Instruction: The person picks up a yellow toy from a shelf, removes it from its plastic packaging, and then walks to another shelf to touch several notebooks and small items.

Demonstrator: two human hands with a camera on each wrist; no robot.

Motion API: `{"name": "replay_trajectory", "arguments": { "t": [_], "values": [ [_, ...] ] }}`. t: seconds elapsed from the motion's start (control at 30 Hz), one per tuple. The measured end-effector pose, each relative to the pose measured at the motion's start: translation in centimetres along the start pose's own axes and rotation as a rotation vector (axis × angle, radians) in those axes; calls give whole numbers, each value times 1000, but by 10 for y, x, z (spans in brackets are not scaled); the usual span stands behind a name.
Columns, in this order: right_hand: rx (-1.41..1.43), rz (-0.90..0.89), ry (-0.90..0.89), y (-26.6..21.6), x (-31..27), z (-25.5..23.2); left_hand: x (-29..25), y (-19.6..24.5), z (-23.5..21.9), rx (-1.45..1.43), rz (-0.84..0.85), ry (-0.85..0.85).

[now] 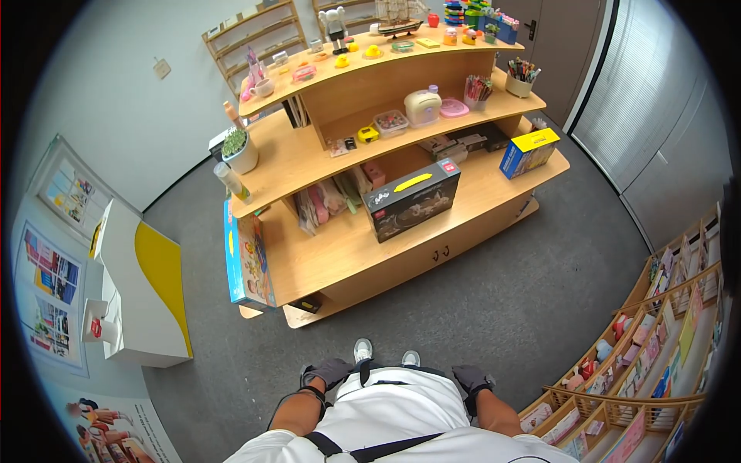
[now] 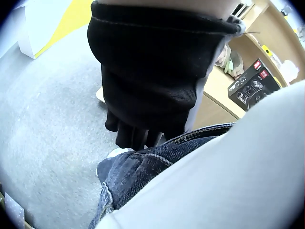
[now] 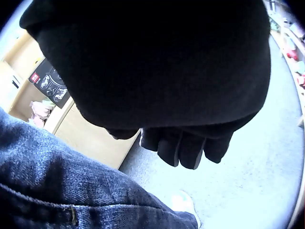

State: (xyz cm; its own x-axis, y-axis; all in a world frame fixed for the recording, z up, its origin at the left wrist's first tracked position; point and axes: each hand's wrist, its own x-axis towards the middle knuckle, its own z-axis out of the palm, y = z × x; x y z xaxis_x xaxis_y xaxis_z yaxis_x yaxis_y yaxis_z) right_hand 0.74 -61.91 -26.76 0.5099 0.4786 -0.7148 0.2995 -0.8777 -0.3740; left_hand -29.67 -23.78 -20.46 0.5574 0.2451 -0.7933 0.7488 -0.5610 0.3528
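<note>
Both gloved hands hang loosely curled at the hips, left hand (image 1: 328, 371) and right hand (image 1: 469, 378), holding nothing. The dark box (image 1: 411, 199) lies ahead on the shelf's lower tier, long axis crosswise, roughly equidistant from each.

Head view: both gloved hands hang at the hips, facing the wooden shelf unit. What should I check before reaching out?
1. Left hand holds nothing: ok, fingers hang loose beside the blue denim jeans.
2. Right hand holds nothing: ok, fingers loosely curled, nothing in them.
3. Grey carpet floor between the white shoes and the tiered wooden shelf unit bare: ok.
4. Black boxed model kit with yellow label stands upright on the lowest tier: ok.
5. Blue and yellow box stable at the tier's right end: cannot tell.
</note>
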Motion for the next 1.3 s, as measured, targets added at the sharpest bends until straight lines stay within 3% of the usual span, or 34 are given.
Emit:
{"name": "replay_trajectory", "arguments": {
  "t": [0.17,0.3,0.47,0.7,0.83,1.13,1.3],
  "values": [
    [55,-5,-72,0,7,-7,10,-4,6,83,38,7],
    [58,-29,-26,4,18,-1,0,-2,10,195,73,61],
    [63,-39,-57,17,25,4,-20,24,-14,-24,-130,23],
    [56,-39,-74,23,32,10,-15,10,3,31,-47,123],
    [-26,-168,-45,21,32,10,-11,4,7,68,-103,-10],
    [-34,-183,-11,15,30,8,-9,1,6,65,-64,16],
    [-29,-184,-22,23,39,10,-15,3,7,194,39,64]
  ]
}}
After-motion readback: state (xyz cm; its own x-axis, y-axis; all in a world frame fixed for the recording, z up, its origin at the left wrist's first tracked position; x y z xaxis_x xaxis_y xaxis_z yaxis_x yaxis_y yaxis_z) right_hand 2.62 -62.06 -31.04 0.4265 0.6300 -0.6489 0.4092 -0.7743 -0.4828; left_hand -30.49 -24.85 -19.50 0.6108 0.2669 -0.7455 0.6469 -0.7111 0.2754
